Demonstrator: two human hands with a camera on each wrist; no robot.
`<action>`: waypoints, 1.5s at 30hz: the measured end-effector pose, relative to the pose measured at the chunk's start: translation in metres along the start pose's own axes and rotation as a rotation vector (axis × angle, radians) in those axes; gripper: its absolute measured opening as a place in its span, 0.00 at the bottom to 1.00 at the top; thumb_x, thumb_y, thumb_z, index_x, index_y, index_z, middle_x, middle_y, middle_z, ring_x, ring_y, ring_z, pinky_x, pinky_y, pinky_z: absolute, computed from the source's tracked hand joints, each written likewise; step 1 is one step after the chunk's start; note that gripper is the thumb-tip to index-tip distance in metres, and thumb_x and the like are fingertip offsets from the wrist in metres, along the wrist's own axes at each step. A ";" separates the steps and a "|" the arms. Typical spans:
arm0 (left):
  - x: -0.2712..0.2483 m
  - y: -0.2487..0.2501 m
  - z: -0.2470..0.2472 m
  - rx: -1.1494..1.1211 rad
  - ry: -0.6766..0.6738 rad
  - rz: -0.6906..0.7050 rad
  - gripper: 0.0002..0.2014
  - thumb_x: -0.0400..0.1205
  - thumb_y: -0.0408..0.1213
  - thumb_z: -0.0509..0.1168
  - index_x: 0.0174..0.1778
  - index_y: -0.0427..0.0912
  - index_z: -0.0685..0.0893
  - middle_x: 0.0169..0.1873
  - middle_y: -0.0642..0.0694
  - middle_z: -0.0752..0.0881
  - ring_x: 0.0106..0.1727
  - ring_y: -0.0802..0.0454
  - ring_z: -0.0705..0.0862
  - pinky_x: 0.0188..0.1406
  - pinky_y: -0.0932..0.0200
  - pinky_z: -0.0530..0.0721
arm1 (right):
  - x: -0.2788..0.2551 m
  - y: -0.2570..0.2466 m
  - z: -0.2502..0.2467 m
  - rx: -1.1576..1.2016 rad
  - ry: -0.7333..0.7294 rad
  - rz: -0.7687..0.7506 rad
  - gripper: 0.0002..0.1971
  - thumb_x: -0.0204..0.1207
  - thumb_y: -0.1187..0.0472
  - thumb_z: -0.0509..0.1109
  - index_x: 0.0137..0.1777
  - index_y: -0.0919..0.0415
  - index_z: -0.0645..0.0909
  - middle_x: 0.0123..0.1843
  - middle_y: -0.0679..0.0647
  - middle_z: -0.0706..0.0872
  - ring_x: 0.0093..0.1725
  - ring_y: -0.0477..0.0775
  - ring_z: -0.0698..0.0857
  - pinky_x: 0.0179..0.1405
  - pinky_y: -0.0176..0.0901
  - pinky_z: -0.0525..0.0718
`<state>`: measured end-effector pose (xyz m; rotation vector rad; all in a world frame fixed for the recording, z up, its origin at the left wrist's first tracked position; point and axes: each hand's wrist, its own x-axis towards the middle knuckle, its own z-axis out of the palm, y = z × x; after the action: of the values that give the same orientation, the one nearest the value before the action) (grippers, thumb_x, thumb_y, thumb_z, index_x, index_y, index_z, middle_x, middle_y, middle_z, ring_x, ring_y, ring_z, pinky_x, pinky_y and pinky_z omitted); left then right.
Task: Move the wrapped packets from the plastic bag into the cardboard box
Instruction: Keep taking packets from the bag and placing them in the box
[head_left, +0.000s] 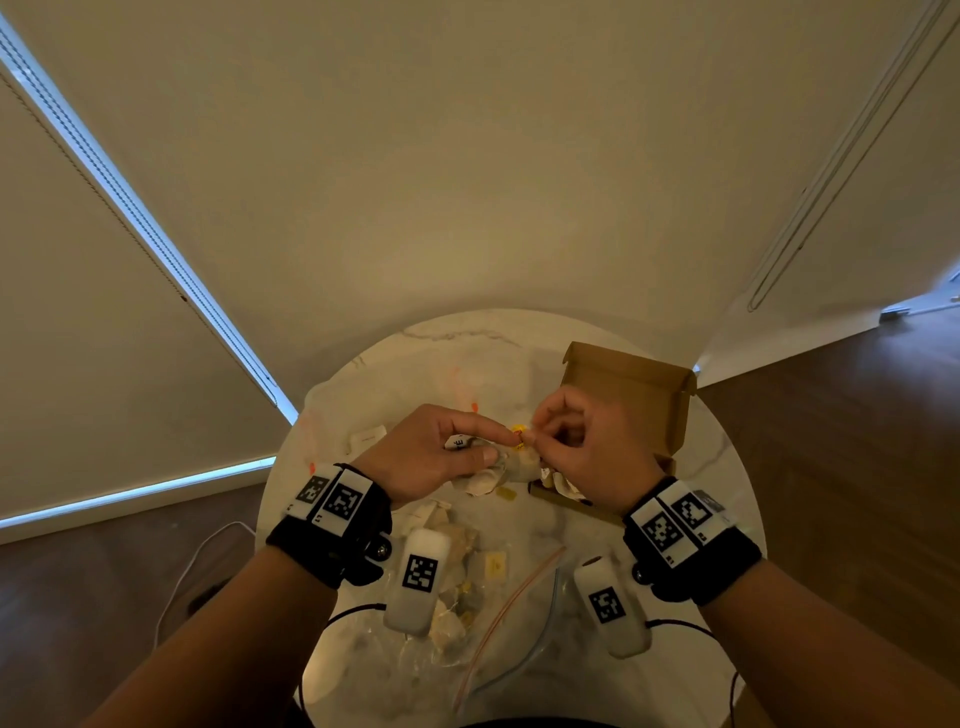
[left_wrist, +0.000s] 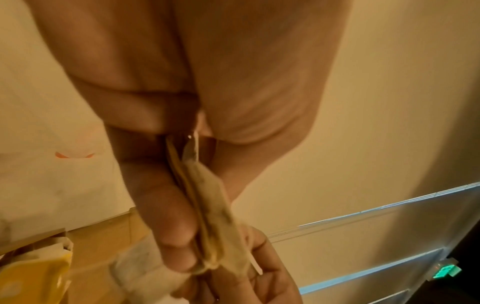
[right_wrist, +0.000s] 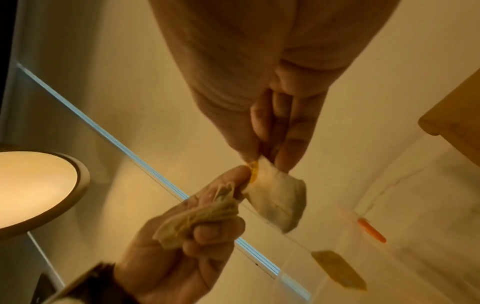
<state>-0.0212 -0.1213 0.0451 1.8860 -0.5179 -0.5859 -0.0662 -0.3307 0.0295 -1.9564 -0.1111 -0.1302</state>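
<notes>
Wrapped packets: small beige paper-wrapped packets; a bunched few (right_wrist: 200, 221) were in the left hand, one (right_wrist: 279, 195) hung from the right hand, both held above the worktop between bag and box.
Window blind: a pale roller blind (head_left: 78, 322) with a strip of blue daylight along its edge stood at far left.
Left hand: the left hand (head_left: 431, 452) was raised over the worktop, its grip clenched round the bunch of packets, thumb (left_wrist: 176, 236) pressing them against the curled fingers.
Plastic bag: a clear zip-top plastic bag (head_left: 498, 639) lay flat on the worktop near the person, below both hands, with more packets (head_left: 457, 582) inside it.
Worktop: a round white marble-patterned worktop (head_left: 467, 353) carried bag and box; loose packets (head_left: 366, 436) lay on it left of the hands.
Yellow tag: a small yellow tag (head_left: 517, 429) showed between the two hands where fingertips met.
Right hand: the right hand (head_left: 587, 447) was just beside the left, its grip pinching the top corner of the hanging packet between thumb and fingers (right_wrist: 291, 144).
Cardboard box: an open brown cardboard box (head_left: 639, 395) sat on the right of the worktop behind the right hand, lid flap raised; some white and yellow wrapped pieces (left_wrist: 39, 273) lay in it.
Floor: dark wooden floor (head_left: 857, 441) showed at far right.
</notes>
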 end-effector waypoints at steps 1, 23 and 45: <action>0.000 0.000 0.001 -0.019 0.020 0.000 0.11 0.81 0.31 0.70 0.57 0.45 0.91 0.50 0.49 0.92 0.50 0.60 0.88 0.54 0.64 0.84 | -0.002 0.000 0.001 -0.035 0.032 -0.078 0.05 0.73 0.64 0.76 0.44 0.56 0.82 0.37 0.50 0.88 0.36 0.49 0.87 0.38 0.52 0.88; 0.002 -0.005 0.003 -0.469 0.080 -0.074 0.15 0.79 0.33 0.66 0.58 0.30 0.86 0.50 0.31 0.89 0.51 0.34 0.86 0.50 0.48 0.88 | -0.010 -0.016 0.015 0.115 -0.109 -0.343 0.06 0.70 0.67 0.79 0.46 0.59 0.92 0.47 0.51 0.92 0.48 0.47 0.89 0.50 0.41 0.85; -0.001 -0.009 -0.020 -0.126 0.163 -0.036 0.17 0.81 0.19 0.63 0.55 0.42 0.91 0.57 0.46 0.90 0.47 0.45 0.88 0.47 0.57 0.85 | -0.005 -0.015 -0.012 0.265 0.033 -0.030 0.10 0.78 0.70 0.69 0.56 0.58 0.86 0.35 0.50 0.90 0.29 0.44 0.84 0.32 0.36 0.82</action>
<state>-0.0087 -0.1028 0.0436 1.8076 -0.3343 -0.4720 -0.0736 -0.3364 0.0475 -1.6882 -0.1290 -0.1595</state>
